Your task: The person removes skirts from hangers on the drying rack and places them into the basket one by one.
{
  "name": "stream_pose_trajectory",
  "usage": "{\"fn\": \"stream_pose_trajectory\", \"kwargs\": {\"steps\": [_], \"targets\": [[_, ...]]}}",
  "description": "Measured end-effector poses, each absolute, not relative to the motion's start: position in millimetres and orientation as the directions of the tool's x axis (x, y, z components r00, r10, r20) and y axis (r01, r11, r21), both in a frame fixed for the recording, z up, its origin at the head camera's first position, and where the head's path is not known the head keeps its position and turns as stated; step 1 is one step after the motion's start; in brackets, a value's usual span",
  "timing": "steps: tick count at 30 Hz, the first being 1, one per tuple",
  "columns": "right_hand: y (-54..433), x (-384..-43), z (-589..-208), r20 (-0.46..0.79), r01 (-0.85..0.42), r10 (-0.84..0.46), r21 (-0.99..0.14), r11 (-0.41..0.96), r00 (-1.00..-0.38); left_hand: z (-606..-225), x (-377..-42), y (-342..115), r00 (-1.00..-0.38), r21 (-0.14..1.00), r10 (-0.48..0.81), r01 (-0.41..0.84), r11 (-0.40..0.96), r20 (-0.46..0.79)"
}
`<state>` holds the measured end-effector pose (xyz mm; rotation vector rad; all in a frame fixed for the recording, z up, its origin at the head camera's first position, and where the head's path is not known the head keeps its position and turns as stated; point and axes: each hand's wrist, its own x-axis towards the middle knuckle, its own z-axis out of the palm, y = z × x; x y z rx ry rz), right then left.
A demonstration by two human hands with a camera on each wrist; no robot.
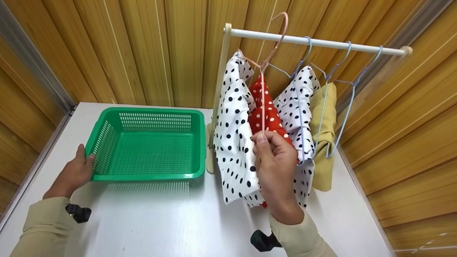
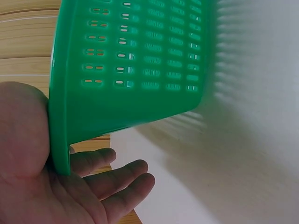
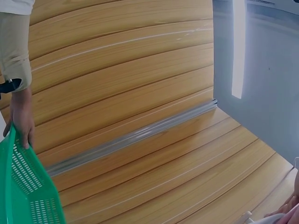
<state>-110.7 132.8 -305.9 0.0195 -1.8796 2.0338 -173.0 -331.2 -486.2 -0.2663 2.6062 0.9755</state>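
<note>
The right hand pinches the thin pink clothes hanger beside crumpled black-dotted white cloth; the left hand grips the perforated green plastic basket by its left rim.

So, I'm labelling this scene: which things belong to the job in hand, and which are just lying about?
Likely the job's:
green basket, held at its rim by the left hand
pink hanger, pinched by the right hand
white rail, blue hangers
dotted cloths, yellow cloth

Seemingly just surroundings:
white tabletop
black wrist devices
wood-panelled walls
</note>
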Motion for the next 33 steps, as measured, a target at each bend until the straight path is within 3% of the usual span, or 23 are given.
{"fn": "stream_pose_trajectory", "kwargs": {"steps": [23, 33], "targets": [[136.0, -103.7, -306.7, 0.241, -0.268, 0.235, -0.959, -0.089, -0.942, -484.6, -175.6, -331.6, -0.94, 0.634, -0.011, -0.237, 0.736, -0.34], [135.7, -101.8, -304.2, 0.241, -0.267, 0.228, -0.959, -0.092, -0.943, -479.5, -179.2, -323.2, -0.963, 0.591, -0.048, -0.203, 0.781, -0.267]]}}
